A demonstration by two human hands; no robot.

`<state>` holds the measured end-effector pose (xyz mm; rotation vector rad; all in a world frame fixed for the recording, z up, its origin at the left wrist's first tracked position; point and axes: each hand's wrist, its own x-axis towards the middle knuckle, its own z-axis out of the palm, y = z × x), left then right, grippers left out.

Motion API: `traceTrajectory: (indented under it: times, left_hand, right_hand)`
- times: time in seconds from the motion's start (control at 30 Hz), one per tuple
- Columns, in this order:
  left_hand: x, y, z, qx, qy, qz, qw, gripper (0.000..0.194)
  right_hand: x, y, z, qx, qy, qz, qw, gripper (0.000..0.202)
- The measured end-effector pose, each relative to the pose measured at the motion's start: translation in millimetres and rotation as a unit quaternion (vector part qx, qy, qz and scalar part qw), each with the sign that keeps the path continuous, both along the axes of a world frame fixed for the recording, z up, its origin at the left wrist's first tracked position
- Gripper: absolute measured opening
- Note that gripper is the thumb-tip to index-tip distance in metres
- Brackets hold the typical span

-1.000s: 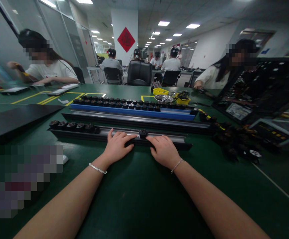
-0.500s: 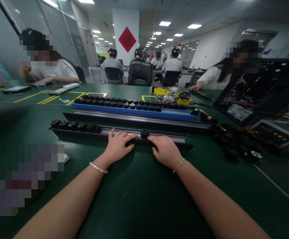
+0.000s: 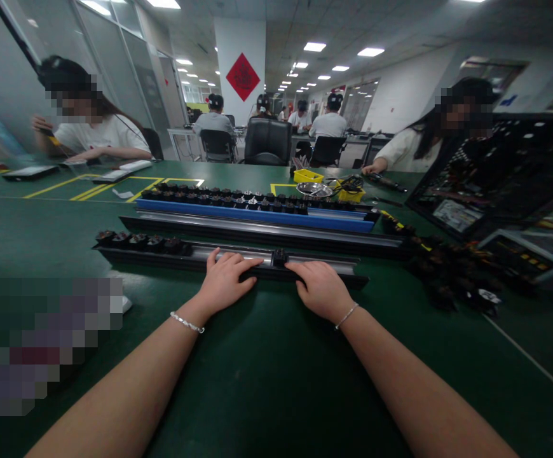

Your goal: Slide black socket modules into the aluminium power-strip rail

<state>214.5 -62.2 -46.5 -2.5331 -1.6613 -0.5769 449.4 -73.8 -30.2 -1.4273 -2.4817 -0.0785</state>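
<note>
A long black rail [image 3: 238, 266] with a shiny metal inner channel lies crosswise before me. My left hand [image 3: 222, 280] rests on its middle, fingers spread over the channel and thumb along the front edge. One small black block-like part [image 3: 279, 257] sits upright in the channel between my hands, apart from the others. My right hand [image 3: 321, 286] is just right of this block, index fingertip at its right side, thumb apart, grasping nothing. Several similar black parts [image 3: 138, 240] stand in a row at the rail's left end.
Behind lie another black rail [image 3: 257, 228] and a blue rail [image 3: 252, 213] lined with black parts. A heap of dark parts [image 3: 452, 280], a power supply [image 3: 534, 254] and a black case [image 3: 491, 172] stand right. A metal dish [image 3: 313, 189] sits farther back. Co-workers sit across the table.
The lone block has shifted slightly to the right in the channel, and my right hand has moved slightly right with it. My left hand has stayed nearly in place.
</note>
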Motion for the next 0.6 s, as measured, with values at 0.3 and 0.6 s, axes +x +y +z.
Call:
traceTrajectory:
  times: [0.3, 0.6]
  left_hand:
    - [-0.5, 0.7, -0.1, -0.004, -0.001, 0.000, 1.000, 0.039]
    - [-0.6, 0.1, 0.6, -0.007, -0.010, -0.002, 1.000, 0.038]
  right_hand:
    - [4.4, 0.0, 2.1, -0.012, 0.002, -0.002, 1.000, 0.042]
    - [8.4, 1.0, 4.4, -0.018, 0.000, 0.006, 1.000, 0.043]
